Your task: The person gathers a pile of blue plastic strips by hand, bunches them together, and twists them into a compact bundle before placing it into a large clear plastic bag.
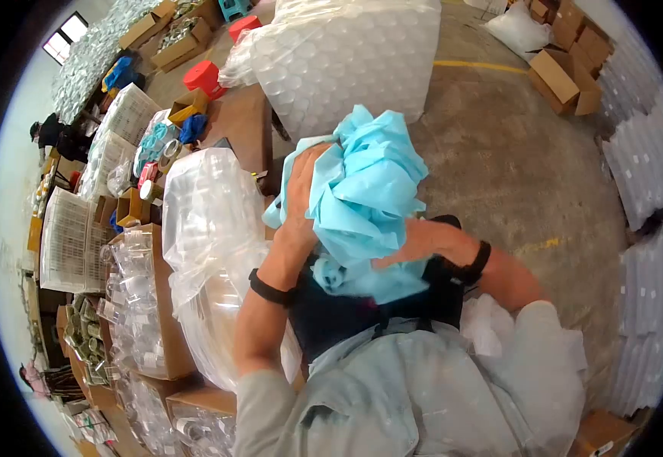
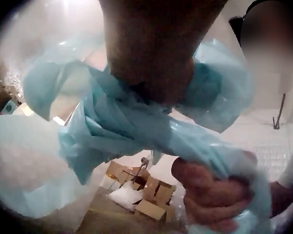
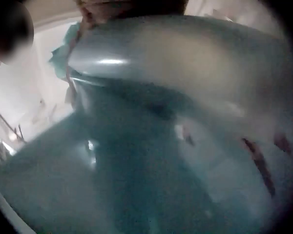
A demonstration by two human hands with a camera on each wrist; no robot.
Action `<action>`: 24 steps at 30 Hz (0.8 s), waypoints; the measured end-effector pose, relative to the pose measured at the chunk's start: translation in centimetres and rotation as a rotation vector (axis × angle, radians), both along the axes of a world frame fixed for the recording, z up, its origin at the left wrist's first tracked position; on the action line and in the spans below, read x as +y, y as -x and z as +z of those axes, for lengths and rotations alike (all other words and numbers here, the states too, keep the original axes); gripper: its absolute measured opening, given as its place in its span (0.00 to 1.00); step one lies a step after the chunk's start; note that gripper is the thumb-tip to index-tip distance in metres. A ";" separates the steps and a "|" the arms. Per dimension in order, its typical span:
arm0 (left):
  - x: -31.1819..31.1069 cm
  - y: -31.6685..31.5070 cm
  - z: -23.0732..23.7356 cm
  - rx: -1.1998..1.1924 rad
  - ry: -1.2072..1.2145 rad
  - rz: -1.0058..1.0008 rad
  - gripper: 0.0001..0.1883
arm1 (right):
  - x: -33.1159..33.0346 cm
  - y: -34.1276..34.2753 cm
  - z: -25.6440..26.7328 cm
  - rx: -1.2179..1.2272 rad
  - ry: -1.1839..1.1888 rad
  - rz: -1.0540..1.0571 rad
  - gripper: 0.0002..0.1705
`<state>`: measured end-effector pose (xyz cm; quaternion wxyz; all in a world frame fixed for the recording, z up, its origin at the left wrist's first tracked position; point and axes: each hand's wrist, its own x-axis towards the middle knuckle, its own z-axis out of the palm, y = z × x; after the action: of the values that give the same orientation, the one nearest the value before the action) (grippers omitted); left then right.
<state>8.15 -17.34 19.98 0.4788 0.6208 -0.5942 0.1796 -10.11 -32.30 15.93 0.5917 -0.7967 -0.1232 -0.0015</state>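
A thin, light blue plastic sheet (image 1: 369,183) is bunched up in front of the person, its folds spread between both hands. The left hand (image 1: 301,190) grips the bunch from its left side, the fingers partly buried in the folds. From the lower right the right hand (image 1: 415,240) reaches in under the bunch. In the left wrist view that right hand (image 2: 212,195) curls its fingers round a twisted length of the plastic. Loose blue plastic hangs below, over the dark lap. Blue film fills most of the right wrist view and hides the fingers there.
Beside the left arm stands a clear plastic bag (image 1: 213,206). Further left are boxes of clear bottles (image 1: 129,305) and white crates (image 1: 72,240). A wrapped stack of round containers (image 1: 346,61) stands ahead, with an open cardboard box (image 1: 563,80) at far right.
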 end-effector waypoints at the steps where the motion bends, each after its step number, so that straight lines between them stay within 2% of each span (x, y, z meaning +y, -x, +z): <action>1: 0.3 -0.5 -0.3 -0.090 -0.044 -0.009 0.22 | -1.6 -0.2 -0.6 -0.003 0.001 0.000 0.22; 2: 0.7 -0.9 -0.9 -0.091 -0.046 -0.010 0.22 | -3.1 -0.2 -1.4 -0.179 0.363 -0.124 0.23; 3: 1.3 -1.4 -2.0 0.108 -0.092 -0.063 0.22 | -4.2 -0.5 -1.7 -0.353 0.724 -0.250 0.23; 4: 1.7 -1.8 -3.4 0.305 -0.137 -0.115 0.22 | -5.1 -1.4 -1.1 -0.353 0.722 -0.252 0.23; 5: 2.0 -2.1 -5.3 0.721 -0.097 -0.275 0.25 | -6.1 -2.3 -0.3 -0.302 0.932 -0.220 0.21; 6: 2.6 -2.1 -5.4 0.952 -0.129 -0.327 0.30 | -6.7 -2.9 0.2 -0.245 1.140 -0.185 0.20; 8: 3.9 -2.6 -5.6 1.088 -0.166 -0.474 0.34 | -7.2 -3.5 0.5 -0.319 1.127 -0.217 0.18; 10: 5.0 -1.1 -4.7 1.164 -0.105 -0.509 0.36 | -7.8 -4.3 0.2 -0.396 1.121 -0.242 0.16; 12: 5.9 0.2 -4.3 1.319 0.020 -0.579 0.39 | -7.6 -5.4 -0.9 -0.649 0.957 -0.381 0.13; 13: 6.7 -0.9 -4.5 1.331 0.013 -0.564 0.30 | -7.3 -5.3 -1.2 -0.598 0.874 -0.355 0.14; 14: 6.7 -0.9 -4.8 1.334 0.007 -0.564 0.30 | -6.7 -5.5 -1.7 -0.594 0.871 -0.359 0.14; 16: 6.1 0.1 -4.8 0.484 -0.658 0.046 0.38 | -5.5 -6.3 -3.0 -0.708 0.659 -0.432 0.14; 17: 6.1 0.3 -6.9 0.576 -0.491 -0.074 0.35 | -4.9 -6.5 -3.6 -0.669 0.597 -0.432 0.15; 18: 5.6 1.7 -6.0 0.578 -0.492 -0.077 0.35 | -4.3 -6.8 -4.4 -0.666 0.598 -0.434 0.15; 20: 4.4 5.2 -3.1 1.658 -0.042 -0.446 0.32 | -3.2 -7.4 -6.9 -0.788 0.367 -0.428 0.17; 22: 3.7 6.1 -3.5 1.660 0.009 -0.444 0.31 | -2.4 -7.4 -10.6 -0.648 0.233 -0.373 0.21; 24: 2.5 7.4 -3.6 1.707 0.244 -0.435 0.30 | -1.1 -6.7 -12.3 -0.353 -0.059 -0.381 0.21</action>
<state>0.76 -14.79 16.36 0.8448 0.3612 -0.1161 -0.3773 -3.44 -33.37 3.59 0.5729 -0.7754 -0.0725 -0.2554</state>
